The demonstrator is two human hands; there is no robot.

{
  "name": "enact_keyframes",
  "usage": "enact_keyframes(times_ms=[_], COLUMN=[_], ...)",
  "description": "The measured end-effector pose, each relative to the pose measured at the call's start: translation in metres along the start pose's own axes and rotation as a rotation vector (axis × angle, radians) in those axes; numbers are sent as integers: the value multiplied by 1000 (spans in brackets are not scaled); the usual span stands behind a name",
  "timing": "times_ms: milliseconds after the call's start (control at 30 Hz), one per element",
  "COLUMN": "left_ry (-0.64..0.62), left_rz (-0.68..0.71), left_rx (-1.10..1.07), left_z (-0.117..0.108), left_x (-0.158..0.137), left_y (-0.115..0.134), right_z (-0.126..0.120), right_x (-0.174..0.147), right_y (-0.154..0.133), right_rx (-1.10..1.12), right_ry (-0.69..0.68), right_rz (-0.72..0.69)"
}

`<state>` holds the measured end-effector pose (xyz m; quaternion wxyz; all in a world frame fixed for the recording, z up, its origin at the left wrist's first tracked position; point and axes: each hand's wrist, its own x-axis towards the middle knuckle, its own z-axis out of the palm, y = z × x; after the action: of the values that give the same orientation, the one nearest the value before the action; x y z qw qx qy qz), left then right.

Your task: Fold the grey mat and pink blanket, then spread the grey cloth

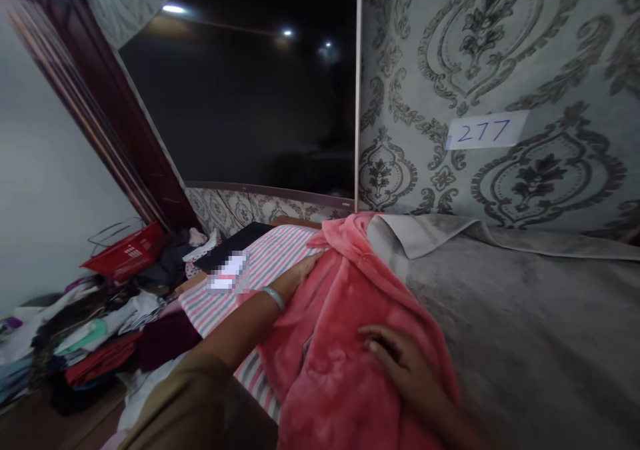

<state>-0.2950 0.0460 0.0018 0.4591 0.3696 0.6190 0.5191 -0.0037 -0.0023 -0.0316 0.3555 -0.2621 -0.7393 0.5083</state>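
A coral-pink plush garment (345, 310) lies spread and rumpled in front of me, with a fold running down its front. My left hand (309, 269), with a pale band on its wrist, reaches across to the garment's upper left side; its fingers look stretched out along the fabric and are partly hidden. Lower on the right, my right hand (397, 357) rests on the plush with fingers slightly bent and apart. Beneath the garment's left side is a pink, grey and white striped cloth (270, 250).
A grey cover (500, 317) spreads out on the right. Piled clothes (100, 330) and a red basket (127, 250) are at left. A blurred-out item (229, 272) lies on the striped cloth near a dark flat object (235, 243). Behind hangs a large black screen (260, 103).
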Motion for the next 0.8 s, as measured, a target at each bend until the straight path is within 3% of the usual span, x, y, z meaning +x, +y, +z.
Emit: enact_keyframes(times_ms=[100, 167, 300, 400, 533, 667, 733, 767, 800], left_ry=[-151, -245, -404, -404, -211, 69, 562, 724, 785], left_rz=[-252, -332, -255, -118, 86, 178, 292, 376, 373], left_rx=[-47, -92, -110, -50, 79, 201, 649, 883, 1077], left_z=[14, 23, 39, 49, 54, 20, -11, -26, -39], left_x=[10, 12, 7, 0, -3, 3, 5, 5, 5], left_y=[5, 13, 21, 17, 21, 65, 90, 99, 104], right_z=[-1, -1, -1, -1, 0, -1, -2, -2, -2], right_x=[1, 1, 1, 1, 1, 2, 2, 2, 2], right_y=[-1, -1, -1, 0, 2, -2, -5, -7, -8], right_rx=[16, 25, 26, 20, 4, 9, 15, 17, 16], right_ry=[-21, -30, -46, -45, -46, -55, -75, -88, -100], right_rz=[14, 17, 12, 1, 0, -5, -5, -5, -6])
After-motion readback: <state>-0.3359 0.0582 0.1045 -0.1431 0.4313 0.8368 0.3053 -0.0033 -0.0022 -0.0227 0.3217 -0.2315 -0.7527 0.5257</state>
